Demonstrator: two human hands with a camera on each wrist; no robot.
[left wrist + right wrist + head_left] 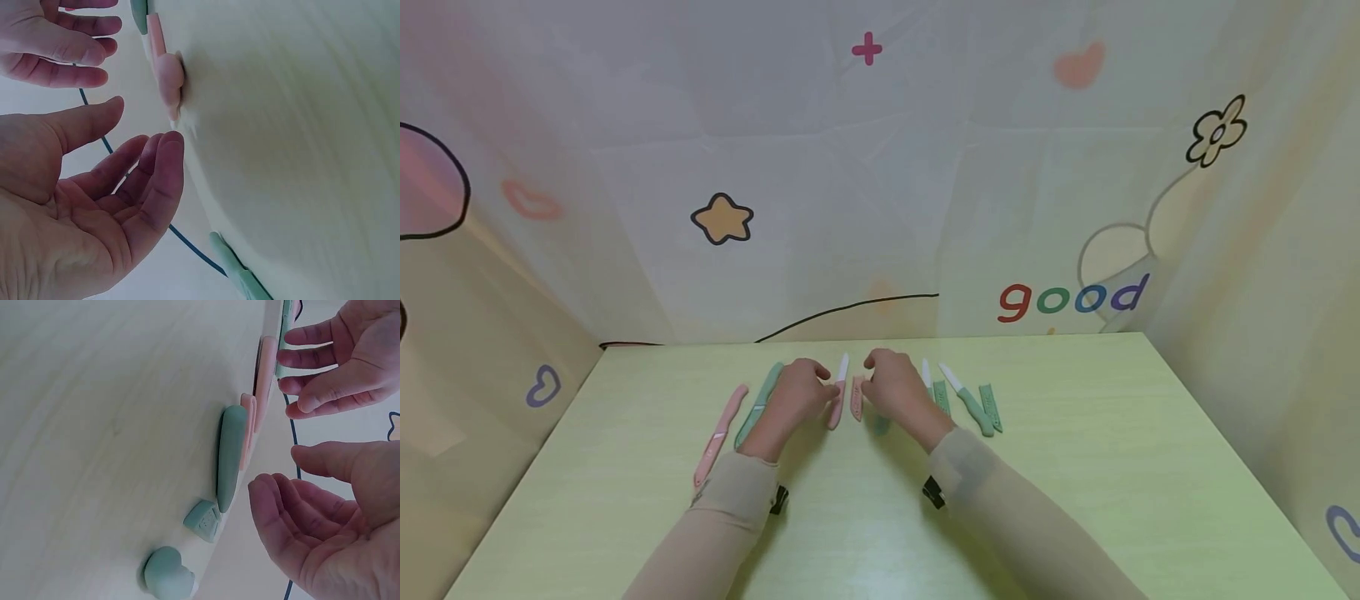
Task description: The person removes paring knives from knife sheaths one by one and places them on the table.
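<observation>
My left hand [805, 389] hovers just left of a pink-handled knife [835, 407] with a bare white blade. Its fingers curve loosely around nothing in the left wrist view. Beside that knife lies a pink sheath [857, 398]. My right hand [897, 387] is above the table just right of the sheath, fingers loosely bent and holding nothing. A green handle [231, 456] lies close to the pink sheath in the right wrist view; in the head view my right hand partly covers what is beneath it. Both hands appear apart from the knives.
Left of my hands lie a pink sheathed knife [721, 435] and a green sheathed knife [768, 387]. To the right are a white blade [927, 371], a green sheath [942, 397], a green-handled knife [975, 410] and another green sheath [991, 407]. A printed curtain [820, 183] hangs behind the table.
</observation>
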